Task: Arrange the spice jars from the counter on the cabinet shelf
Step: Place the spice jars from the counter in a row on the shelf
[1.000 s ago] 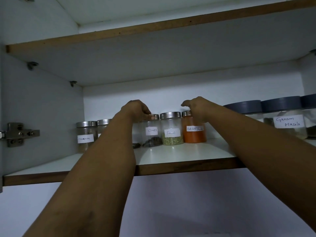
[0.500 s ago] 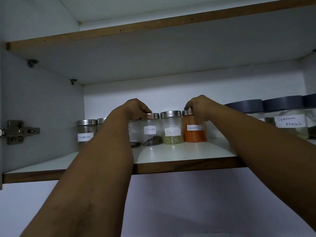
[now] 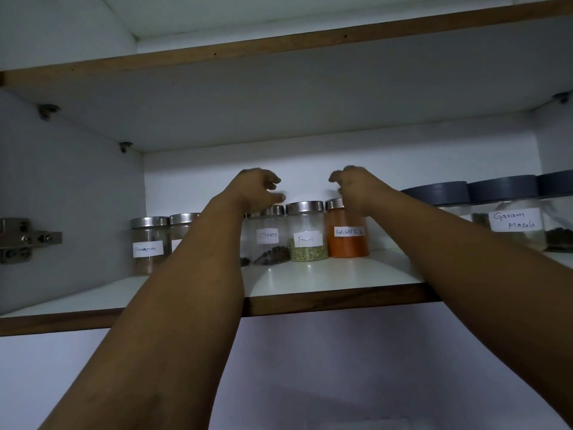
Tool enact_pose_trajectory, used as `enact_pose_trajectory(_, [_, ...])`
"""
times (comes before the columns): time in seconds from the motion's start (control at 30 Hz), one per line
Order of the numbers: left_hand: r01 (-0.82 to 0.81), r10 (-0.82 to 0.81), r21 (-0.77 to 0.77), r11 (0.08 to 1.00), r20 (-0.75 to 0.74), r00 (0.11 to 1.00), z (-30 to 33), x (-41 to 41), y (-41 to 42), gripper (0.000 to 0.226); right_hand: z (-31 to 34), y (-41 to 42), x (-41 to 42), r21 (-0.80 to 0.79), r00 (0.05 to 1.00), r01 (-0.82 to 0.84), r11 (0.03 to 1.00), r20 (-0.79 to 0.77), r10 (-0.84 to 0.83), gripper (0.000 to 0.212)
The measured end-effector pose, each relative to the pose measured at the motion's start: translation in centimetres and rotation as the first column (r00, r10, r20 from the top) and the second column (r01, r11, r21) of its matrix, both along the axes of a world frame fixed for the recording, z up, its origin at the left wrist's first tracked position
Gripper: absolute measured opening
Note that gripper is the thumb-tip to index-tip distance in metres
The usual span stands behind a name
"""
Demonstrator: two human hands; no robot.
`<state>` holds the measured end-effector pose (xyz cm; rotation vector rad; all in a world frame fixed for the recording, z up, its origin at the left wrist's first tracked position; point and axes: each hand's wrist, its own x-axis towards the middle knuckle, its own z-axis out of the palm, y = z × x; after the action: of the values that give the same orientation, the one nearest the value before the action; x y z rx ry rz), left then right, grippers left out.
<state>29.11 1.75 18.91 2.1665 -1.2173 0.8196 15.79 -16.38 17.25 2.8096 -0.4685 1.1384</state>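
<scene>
A row of small glass spice jars with steel lids stands at the back of the white cabinet shelf (image 3: pixel 313 279): cinnamon (image 3: pixel 148 246), one half hidden behind my left forearm (image 3: pixel 182 225), cloves (image 3: pixel 269 243), fennel (image 3: pixel 307 235) and red chilli powder (image 3: pixel 346 243). My left hand (image 3: pixel 255 192) hovers just above the cloves lid, fingers loosely curled, holding nothing. My right hand (image 3: pixel 356 189) hangs over the red chilli lid with its fingers raised off it; its heel hides the lid's right part.
Larger jars with grey lids stand at the right, one labelled Garam Masala (image 3: pixel 514 226), another beside it (image 3: pixel 435 195). The upper shelf (image 3: pixel 279 88) hangs low overhead. A door hinge (image 3: pixel 24 240) sits on the left cabinet wall. Bare shelf lies in front of the jars.
Both hands have lifted off the lids of the cloves and red chilli jars and risen slightly. The jars stay in place.
</scene>
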Motion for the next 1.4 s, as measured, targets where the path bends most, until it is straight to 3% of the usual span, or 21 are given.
enact_pose_trajectory(0.27, [0.098,-0.072,-0.074,0.992,0.294,0.953,-0.5,-4.5,-2.0,0.038,1.8,2.4,-4.9,-0.052,0.953,-0.035,0.998,0.299,0.049,0.045])
enact_pose_trajectory(0.4, [0.248,-0.214,-0.066,0.967,0.324,0.922,0.1,-8.4,-3.5,0.028,3.5,0.9,-12.6,-0.029,0.918,-0.047,0.998,0.393,0.055,0.022])
enact_pose_trajectory(0.53, [0.409,-0.379,-0.098,0.907,0.227,0.897,0.1,-13.5,-5.3,0.024,3.1,-2.1,-19.6,0.015,0.963,0.052,0.999,0.263,-0.054,0.019])
enact_pose_trajectory(0.73, [0.292,-0.319,0.192,0.937,0.130,0.939,0.0,-20.7,-9.5,0.037,2.1,-6.0,-24.3,0.017,0.980,0.188,0.982,-0.071,-0.186,0.043])
enact_pose_trajectory(0.87, [0.077,-0.144,0.323,0.943,0.190,0.971,0.1,-23.0,-11.4,0.053,-0.1,-7.7,-24.2,-0.046,0.990,0.107,0.993,-0.082,-0.111,0.045])
enact_pose_trajectory(1.0, [-0.090,0.001,0.347,0.934,0.247,0.969,-0.8,-23.7,-12.9,0.048,-2.4,-9.1,-23.3,-0.093,0.996,0.032,0.995,-0.082,-0.039,0.032])
enact_pose_trajectory(1.17, [-0.049,0.016,0.247,0.968,0.134,0.991,-1.6,-22.8,-13.6,0.031,-2.9,-10.0,-22.4,-0.134,0.999,0.038,0.990,-0.015,-0.041,0.023])
enact_pose_trajectory(1.4, [-0.035,0.024,0.246,0.969,0.046,0.999,-1.9,-19.9,-14.7,0.025,-1.3,-10.4,-20.9,-0.117,0.996,0.004,0.993,-0.084,-0.014,0.025])
